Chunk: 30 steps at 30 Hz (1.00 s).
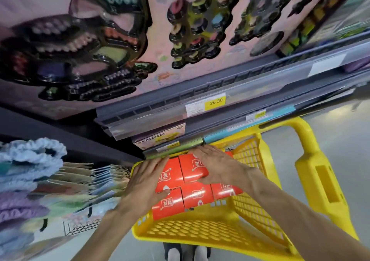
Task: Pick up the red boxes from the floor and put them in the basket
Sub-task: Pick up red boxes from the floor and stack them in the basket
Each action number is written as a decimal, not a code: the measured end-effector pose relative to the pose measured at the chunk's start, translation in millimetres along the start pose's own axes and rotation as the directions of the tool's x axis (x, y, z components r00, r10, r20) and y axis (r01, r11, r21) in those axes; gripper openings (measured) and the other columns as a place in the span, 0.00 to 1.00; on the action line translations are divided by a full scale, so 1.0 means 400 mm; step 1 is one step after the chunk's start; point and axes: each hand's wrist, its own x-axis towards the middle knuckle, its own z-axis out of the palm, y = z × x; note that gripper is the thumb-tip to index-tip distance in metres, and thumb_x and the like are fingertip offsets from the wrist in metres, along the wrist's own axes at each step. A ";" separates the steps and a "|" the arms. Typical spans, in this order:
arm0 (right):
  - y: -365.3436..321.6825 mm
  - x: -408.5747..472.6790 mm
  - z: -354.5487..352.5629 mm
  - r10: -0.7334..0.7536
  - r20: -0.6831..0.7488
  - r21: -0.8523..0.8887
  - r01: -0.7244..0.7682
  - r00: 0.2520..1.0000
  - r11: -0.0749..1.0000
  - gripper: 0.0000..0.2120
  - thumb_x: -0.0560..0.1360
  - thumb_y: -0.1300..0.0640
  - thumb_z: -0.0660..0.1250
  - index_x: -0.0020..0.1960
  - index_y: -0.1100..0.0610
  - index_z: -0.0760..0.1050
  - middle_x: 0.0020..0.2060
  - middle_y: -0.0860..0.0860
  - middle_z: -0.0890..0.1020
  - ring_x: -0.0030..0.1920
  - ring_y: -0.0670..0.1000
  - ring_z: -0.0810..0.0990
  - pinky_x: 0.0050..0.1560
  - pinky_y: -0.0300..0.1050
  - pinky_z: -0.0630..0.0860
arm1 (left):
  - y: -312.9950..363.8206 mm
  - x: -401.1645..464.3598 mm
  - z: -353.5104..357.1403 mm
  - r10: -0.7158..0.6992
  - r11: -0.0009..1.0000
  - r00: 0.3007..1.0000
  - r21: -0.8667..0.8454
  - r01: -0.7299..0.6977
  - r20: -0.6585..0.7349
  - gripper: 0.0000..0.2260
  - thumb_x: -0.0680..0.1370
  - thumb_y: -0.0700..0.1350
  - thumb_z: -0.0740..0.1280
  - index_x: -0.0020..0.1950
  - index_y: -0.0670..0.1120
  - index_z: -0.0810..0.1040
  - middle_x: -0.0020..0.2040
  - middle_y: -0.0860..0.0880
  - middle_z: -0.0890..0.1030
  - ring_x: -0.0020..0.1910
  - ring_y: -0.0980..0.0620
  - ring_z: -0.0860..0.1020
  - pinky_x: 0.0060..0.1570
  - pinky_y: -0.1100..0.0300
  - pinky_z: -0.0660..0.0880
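I count five red boxes (pixel 192 182), glossy cardboard blocks, packed against the far wall inside the basket (pixel 200 232), a yellow perforated plastic one. My left hand (pixel 144 182) and right hand (pixel 216 164) press flat on them, fingers spread, gripping nothing. No boxes show on the floor beside the basket; I judge it nearly done.

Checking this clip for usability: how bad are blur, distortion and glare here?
Head view: motion blur smears the left edge and the upper shelf goods; wide-angle distortion bends the shelf lines and basket; the centre is sharper, with the left hand, right hand and red boxes clear; the price tag is legible; mild sheen on the boxes, even lighting.
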 end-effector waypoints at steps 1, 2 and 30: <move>0.001 -0.001 -0.004 -0.019 -0.004 0.006 0.019 1.000 1.000 0.45 0.69 0.44 0.75 0.77 0.53 0.54 0.74 0.52 0.64 0.74 0.52 0.59 0.74 0.41 0.48 | 0.002 -0.001 0.001 0.000 1.000 1.000 0.013 0.000 -0.001 0.45 0.72 0.60 0.72 0.80 0.54 0.50 0.73 0.55 0.63 0.69 0.52 0.63 0.69 0.54 0.60; 0.003 0.000 -0.007 -0.034 -0.005 0.005 0.034 0.999 0.999 0.45 0.70 0.45 0.75 0.77 0.53 0.54 0.74 0.51 0.63 0.75 0.52 0.59 0.73 0.40 0.46 | 0.007 -0.002 0.002 -0.005 1.000 1.000 0.029 0.005 -0.001 0.45 0.72 0.60 0.71 0.80 0.53 0.49 0.73 0.55 0.63 0.69 0.52 0.63 0.69 0.54 0.60; -0.200 -0.982 -0.545 0.476 -0.496 0.037 -0.529 0.727 0.848 0.39 0.72 0.28 0.59 0.73 0.54 0.66 0.65 0.54 0.76 0.64 0.57 0.74 0.63 0.55 0.71 | 0.800 0.016 -0.660 0.726 0.686 0.675 0.069 -0.724 -0.131 0.37 0.74 0.67 0.61 0.78 0.51 0.59 0.76 0.51 0.64 0.74 0.51 0.63 0.72 0.53 0.62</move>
